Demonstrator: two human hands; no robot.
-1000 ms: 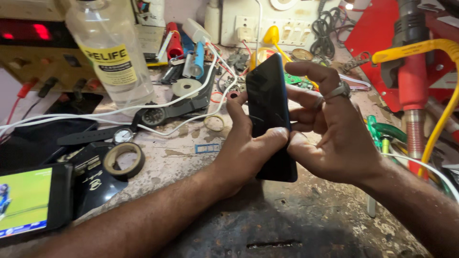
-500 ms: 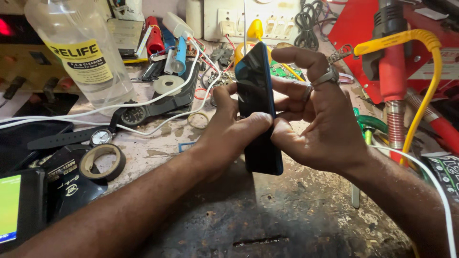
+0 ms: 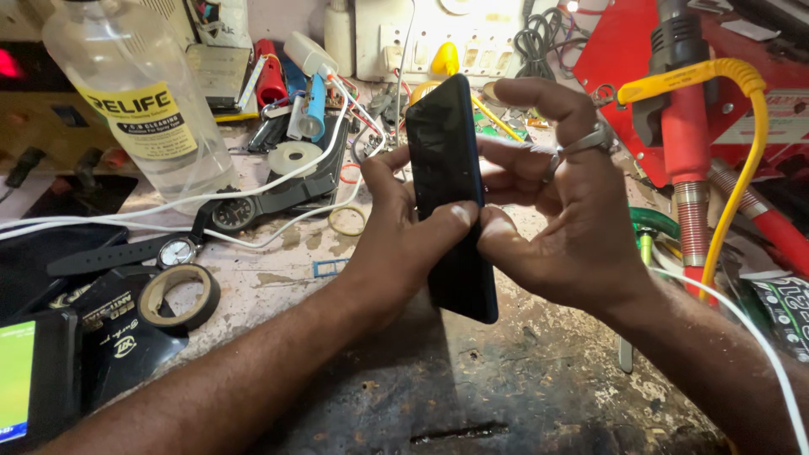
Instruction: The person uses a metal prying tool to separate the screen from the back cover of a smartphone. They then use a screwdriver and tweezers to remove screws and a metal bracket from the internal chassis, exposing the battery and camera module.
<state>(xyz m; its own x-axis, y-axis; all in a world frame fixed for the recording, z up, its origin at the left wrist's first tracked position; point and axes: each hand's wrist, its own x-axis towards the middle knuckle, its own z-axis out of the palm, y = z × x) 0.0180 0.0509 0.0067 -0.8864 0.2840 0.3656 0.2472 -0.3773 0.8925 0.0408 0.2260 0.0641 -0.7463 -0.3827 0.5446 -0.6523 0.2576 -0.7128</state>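
Note:
A black smartphone (image 3: 447, 168) stands on its long edge above the worn workbench (image 3: 472, 379), held between both hands. My left hand (image 3: 396, 244) grips it from the left, thumb pressed on the near edge. From the right, my right hand (image 3: 556, 219), with rings on two fingers, wraps its fingers around the phone's back, its thumb meeting the left thumb at the edge. The phone's screen side is dark.
A clear liquid bottle (image 3: 135, 101) stands at the back left near a tape roll (image 3: 179, 295), wristwatches (image 3: 232, 211) and white cables. A lit screen (image 3: 21, 379) lies at the near left. A red hot-air tool (image 3: 687, 152) with yellow hose sits to the right. A switchboard (image 3: 421, 34) is behind.
The view has shifted, so everything sits lower left in the picture. Both hands keep hold of the phone, thumbs still pressed at its near edge.

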